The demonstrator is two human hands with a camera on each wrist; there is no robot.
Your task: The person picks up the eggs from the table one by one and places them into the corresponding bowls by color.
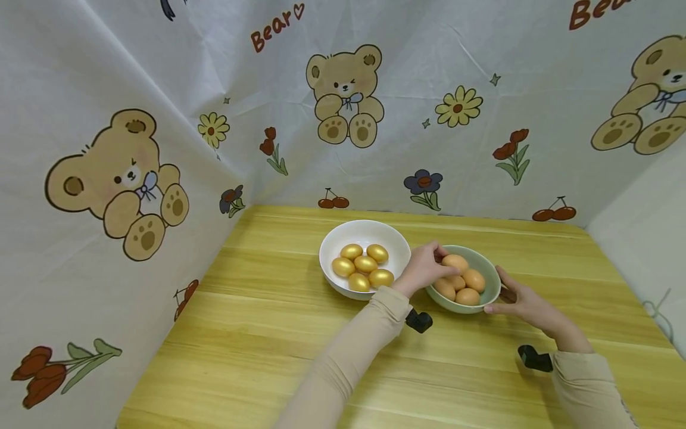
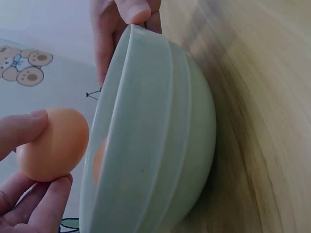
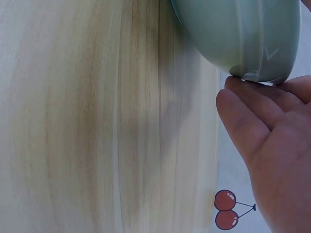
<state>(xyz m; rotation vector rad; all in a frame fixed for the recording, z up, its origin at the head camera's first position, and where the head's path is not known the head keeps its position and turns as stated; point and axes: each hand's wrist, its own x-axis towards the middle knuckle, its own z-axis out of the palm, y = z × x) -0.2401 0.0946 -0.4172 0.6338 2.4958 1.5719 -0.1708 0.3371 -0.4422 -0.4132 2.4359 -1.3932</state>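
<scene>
My left hand (image 1: 422,269) pinches a brown egg (image 2: 54,144) between thumb and fingertips. In the left wrist view this egg is just beside the rim of a pale green bowl (image 2: 146,131). More brown eggs (image 1: 468,297) lie inside that bowl, seen from above in the head view. At the bowl's right side, my right hand (image 1: 527,307) holds the wall, thumb toward the front and fingers toward the back. The right wrist view shows its fingertips against the outside of the green bowl (image 3: 252,39).
Left of the green bowl stands a white bowl (image 1: 328,271) with several golden eggs (image 1: 366,264) in it. Both bowls are on a wooden table (image 1: 241,333). A white curtain (image 1: 407,36) printed with bears and flowers hangs behind and beside the table.
</scene>
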